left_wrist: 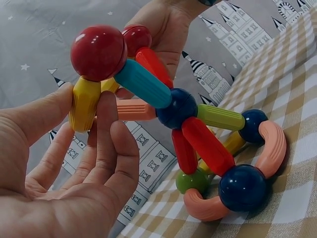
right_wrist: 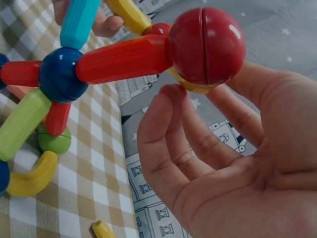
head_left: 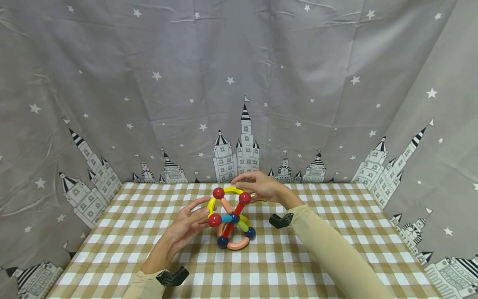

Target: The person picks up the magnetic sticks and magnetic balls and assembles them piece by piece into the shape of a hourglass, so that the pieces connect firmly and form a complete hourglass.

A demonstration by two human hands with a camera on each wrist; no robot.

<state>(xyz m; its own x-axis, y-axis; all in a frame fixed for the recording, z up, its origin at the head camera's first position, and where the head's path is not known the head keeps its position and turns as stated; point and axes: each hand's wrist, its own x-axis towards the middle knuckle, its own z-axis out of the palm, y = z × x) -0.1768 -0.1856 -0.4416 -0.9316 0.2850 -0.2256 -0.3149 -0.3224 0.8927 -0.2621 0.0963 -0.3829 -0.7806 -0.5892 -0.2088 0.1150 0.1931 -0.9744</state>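
Note:
A magnetic ball-and-rod model stands on the cloth, its middle dark blue ball (head_left: 234, 218) joined to straight rods. Red balls at the top carry yellow curved rods; peach curved rods (head_left: 238, 244) link the lower balls. On the left side, my left hand (head_left: 186, 226) pinches a yellow curved rod (left_wrist: 85, 104) between thumb and fingers, just below a red ball (left_wrist: 99, 52). From the back right, my right hand (head_left: 263, 186) grips the top yellow curved rod (head_left: 234, 190) beside another red ball (right_wrist: 207, 46), which partly hides that grip in the right wrist view.
A loose yellow rod (right_wrist: 102, 229) lies on the checked tablecloth (head_left: 317, 245) behind the model, partly hidden by the right hand in the head view. A grey curtain (head_left: 239, 50) with stars and castles hangs behind the table and along both sides.

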